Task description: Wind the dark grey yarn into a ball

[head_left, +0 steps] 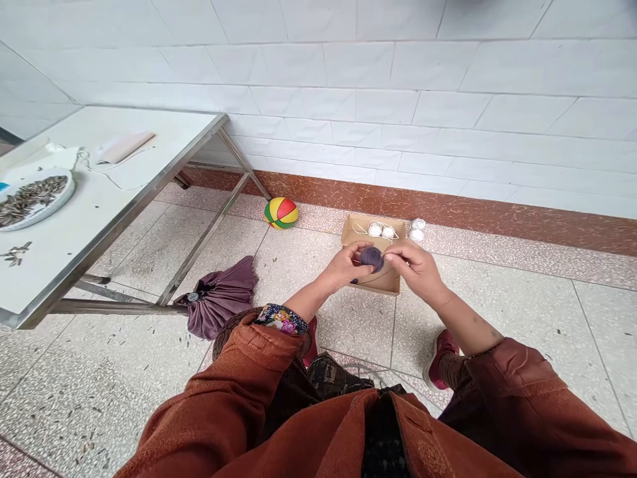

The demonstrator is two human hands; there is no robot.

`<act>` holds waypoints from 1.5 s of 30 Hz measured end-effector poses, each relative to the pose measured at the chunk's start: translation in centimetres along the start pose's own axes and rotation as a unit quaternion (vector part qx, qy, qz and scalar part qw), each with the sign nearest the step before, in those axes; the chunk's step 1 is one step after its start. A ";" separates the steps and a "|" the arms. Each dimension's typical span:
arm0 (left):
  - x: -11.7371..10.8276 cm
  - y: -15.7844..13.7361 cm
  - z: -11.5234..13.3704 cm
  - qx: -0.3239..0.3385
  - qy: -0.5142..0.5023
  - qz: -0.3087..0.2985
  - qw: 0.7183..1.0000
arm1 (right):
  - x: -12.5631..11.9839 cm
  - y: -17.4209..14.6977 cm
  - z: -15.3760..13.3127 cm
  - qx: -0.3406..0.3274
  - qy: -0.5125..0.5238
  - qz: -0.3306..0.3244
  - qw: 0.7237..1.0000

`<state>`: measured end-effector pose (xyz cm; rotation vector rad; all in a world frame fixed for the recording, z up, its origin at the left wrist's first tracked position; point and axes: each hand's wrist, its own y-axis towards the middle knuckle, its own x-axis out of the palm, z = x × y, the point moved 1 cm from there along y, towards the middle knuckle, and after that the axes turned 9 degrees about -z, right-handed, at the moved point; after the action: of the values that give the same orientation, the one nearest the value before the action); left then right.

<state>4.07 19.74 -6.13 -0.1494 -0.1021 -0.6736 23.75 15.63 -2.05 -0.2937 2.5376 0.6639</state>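
Observation:
A dark purple ball of yarn [371, 258] is gripped in my left hand [344, 267], the fingers and thumb curled round its left side. At the ball's right side my right hand [414, 267] is closed in a pinch, seemingly on the yarn's strand; the strand itself is too thin to make out well. Both hands hover over a shallow cardboard box [346, 232] on the floor. Inside its far end lie white yarn balls [375, 229] with a loose white strand. The hands hide part of the box's middle.
More white yarn balls [417, 234] sit on the floor right of the box. A colourful ball [281, 213] rests near the wall. A purple folded umbrella [223, 295] leans by the metal-legged table [164, 143], which bears a plate [67, 199] of seeds or husks.

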 end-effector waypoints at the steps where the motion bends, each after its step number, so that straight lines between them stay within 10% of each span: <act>1: 0.3 -0.1 0.1 0.009 0.000 -0.025 1.000 | -0.2 0.2 0.3 0.021 0.000 0.022 1.000; 6: 1.5 -0.4 0.9 0.060 -0.062 -0.134 0.987 | 1.2 -0.3 2.9 0.145 0.050 0.027 0.988; 10: 1.0 0.0 0.8 0.074 -0.092 -0.070 0.991 | 3.7 -1.7 4.1 0.191 0.070 -0.028 0.979; 19: -0.6 0.9 -0.3 0.060 -0.012 0.081 0.995 | 3.7 -1.7 0.8 0.019 -0.001 -0.142 0.990; 31: 1.4 -0.4 1.1 0.067 -0.059 -0.125 0.988 | 0.8 0.0 2.6 0.106 0.010 0.042 0.993; 36: 0.8 0.1 1.1 0.080 -0.151 -0.037 0.985 | 3.2 -1.4 3.9 0.182 0.028 -0.033 0.982; 45: -1.0 1.1 -0.9 0.024 -0.029 0.103 0.994 | 3.8 -1.6 0.4 -0.001 -0.011 -0.224 0.975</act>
<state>3.98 21.04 -7.24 -0.1319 -0.1564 -0.4600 21.15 14.19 -4.97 -0.8235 2.3285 0.4877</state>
